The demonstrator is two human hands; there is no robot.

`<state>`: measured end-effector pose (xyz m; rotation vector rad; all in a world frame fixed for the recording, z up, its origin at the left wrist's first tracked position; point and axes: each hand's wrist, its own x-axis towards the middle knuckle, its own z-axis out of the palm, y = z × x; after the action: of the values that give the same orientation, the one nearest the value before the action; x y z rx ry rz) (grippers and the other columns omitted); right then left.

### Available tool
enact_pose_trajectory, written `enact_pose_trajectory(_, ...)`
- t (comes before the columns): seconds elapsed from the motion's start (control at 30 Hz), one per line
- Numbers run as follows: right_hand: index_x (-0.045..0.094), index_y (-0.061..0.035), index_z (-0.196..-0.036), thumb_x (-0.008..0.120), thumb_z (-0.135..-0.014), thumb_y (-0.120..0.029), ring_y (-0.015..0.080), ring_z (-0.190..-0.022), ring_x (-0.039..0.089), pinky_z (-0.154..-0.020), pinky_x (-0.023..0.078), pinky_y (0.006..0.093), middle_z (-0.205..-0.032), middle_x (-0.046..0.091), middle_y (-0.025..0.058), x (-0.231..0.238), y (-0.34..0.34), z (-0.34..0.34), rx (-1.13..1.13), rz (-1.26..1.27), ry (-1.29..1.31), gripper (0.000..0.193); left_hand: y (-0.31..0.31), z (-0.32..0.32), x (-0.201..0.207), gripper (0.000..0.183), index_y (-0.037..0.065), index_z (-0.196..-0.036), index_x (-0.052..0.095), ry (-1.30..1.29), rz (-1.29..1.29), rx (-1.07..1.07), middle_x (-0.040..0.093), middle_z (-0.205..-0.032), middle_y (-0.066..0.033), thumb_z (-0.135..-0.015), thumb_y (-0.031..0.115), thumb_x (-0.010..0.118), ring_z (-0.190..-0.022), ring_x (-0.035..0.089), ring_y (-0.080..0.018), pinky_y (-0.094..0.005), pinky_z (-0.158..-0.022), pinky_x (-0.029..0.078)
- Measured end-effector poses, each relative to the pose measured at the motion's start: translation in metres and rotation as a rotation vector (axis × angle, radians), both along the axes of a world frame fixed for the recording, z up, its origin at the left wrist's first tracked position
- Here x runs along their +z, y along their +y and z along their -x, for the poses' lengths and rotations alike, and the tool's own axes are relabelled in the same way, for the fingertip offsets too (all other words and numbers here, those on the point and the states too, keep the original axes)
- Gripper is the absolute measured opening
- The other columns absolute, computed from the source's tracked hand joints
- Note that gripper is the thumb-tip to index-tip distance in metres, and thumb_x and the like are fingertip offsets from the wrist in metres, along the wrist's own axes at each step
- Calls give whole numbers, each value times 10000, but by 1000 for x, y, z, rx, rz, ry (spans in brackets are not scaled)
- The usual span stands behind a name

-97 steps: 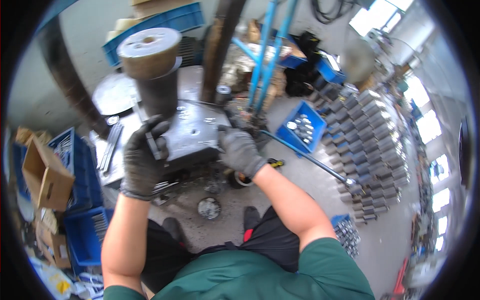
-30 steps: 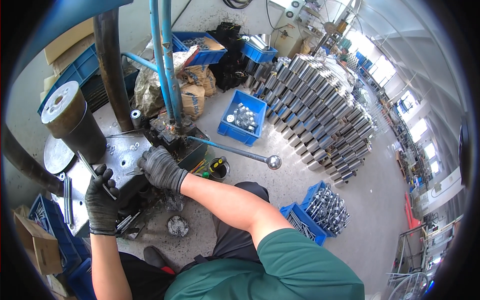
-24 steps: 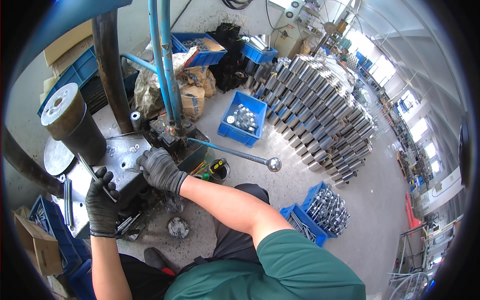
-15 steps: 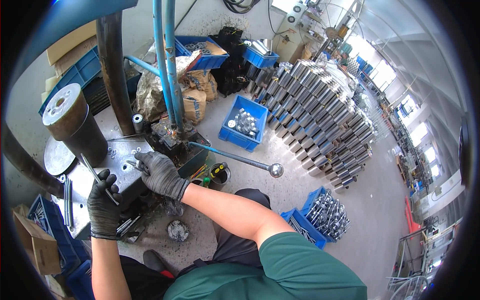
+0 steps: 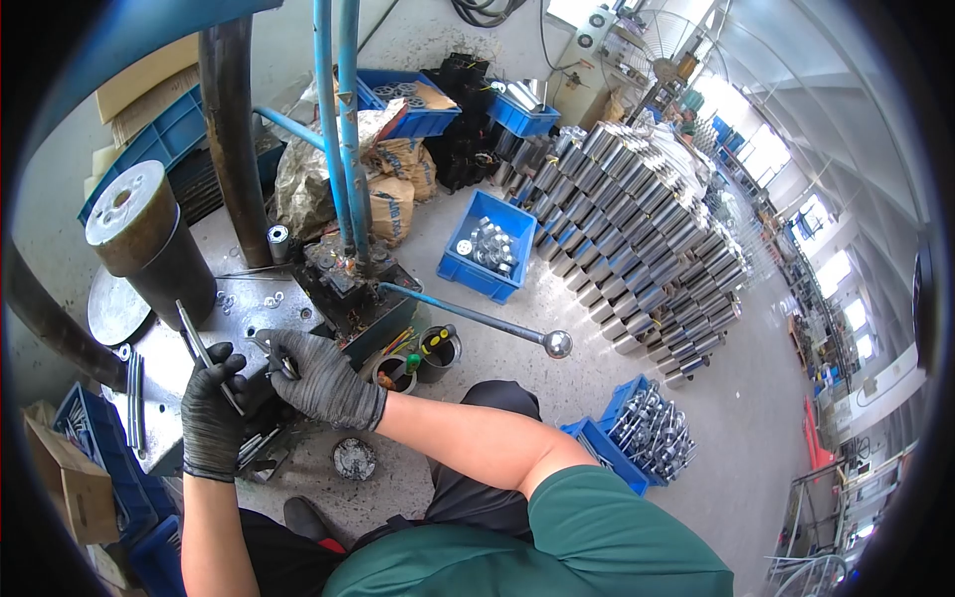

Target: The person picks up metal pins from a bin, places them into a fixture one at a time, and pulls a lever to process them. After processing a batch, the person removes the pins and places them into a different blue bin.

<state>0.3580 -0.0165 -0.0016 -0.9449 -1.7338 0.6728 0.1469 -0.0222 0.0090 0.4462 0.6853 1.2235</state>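
Metal rod (image 5: 196, 340): held slantwise in the left hand (image 5: 213, 413), in front of the stepped steel cylinder (image 5: 167, 264), upper end near its base.
Left fingers: gloved, curled and gripping the rod.
Right hand (image 5: 323, 380): gloved, right of the cylinder, by the front edge of the bench (image 5: 239, 320); fingers bent around small shiny metal pieces (image 5: 289, 368), number unclear.
Small metal rings (image 5: 274, 298): loose on the bench, right of the cylinder.
Spare rods (image 5: 135, 398): side by side in front of the cylinder.
Ball-ended lever (image 5: 468, 316): well right of the cylinder.
Blue crate (image 5: 473, 279): beyond the lever from the cylinder, shiny parts inside.
Metal tubes (image 5: 637, 239): stacked farther right of the cylinder.
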Motion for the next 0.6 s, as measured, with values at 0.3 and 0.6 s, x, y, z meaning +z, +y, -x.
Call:
enact_pose_trajectory(0.3,571,-26,-1404,667,-863,-97,140,-769,601,-757,526,318,-826,617,50,23,-16,8,156,257,118,553,-9,-11,3,343,20,-1191,596,135,-44,-25,694,-951,-81,-869,79,701,-699,656,-134,-249,-624,570)
enact_pose_trajectory(0.6,583,-14,-1380,738,-859,-98,104,-860,594,-818,531,288,-941,650,15,13,-11,9,269,476,338,550,-17,-25,8,307,39,-1151,591,341,-120,-35,624,-805,-17,-884,119,720,-620,590,-101,-227,-548,484)
